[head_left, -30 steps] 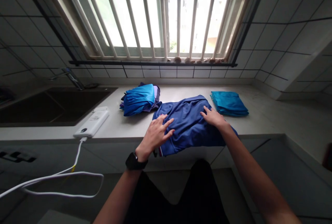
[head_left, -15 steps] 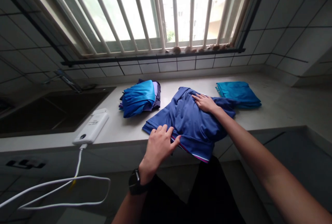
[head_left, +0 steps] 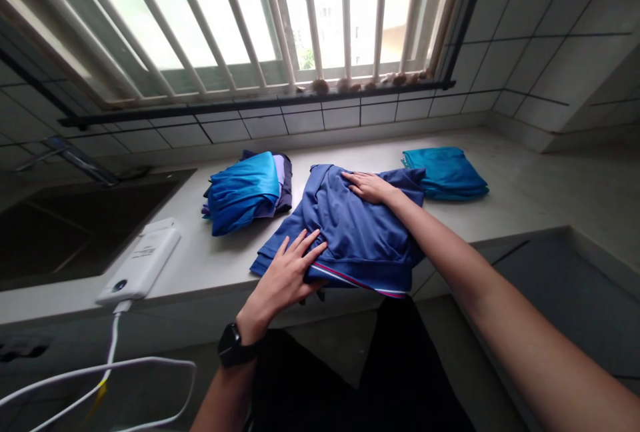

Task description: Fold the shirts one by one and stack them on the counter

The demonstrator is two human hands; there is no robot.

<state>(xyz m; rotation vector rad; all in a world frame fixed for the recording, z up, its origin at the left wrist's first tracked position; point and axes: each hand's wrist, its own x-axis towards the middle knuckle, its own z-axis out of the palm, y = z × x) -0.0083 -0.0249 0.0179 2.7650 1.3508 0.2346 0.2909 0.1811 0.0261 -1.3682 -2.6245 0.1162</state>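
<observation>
Left grip [head_left: 285, 279] has spread open on the blue shirt [head_left: 350, 232].
Right grip [head_left: 369, 187] lies flat too, neither gripping, both pressing the cloth smooth.

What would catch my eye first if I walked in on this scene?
The barred window full of bright daylight dominates the top of the view. Below it on a pale counter, a left hand and a right hand lie spread on a blue sports top with a striped hem. A stack of bright blue clothes sits to its left, and a folded teal cloth to its right.
</observation>
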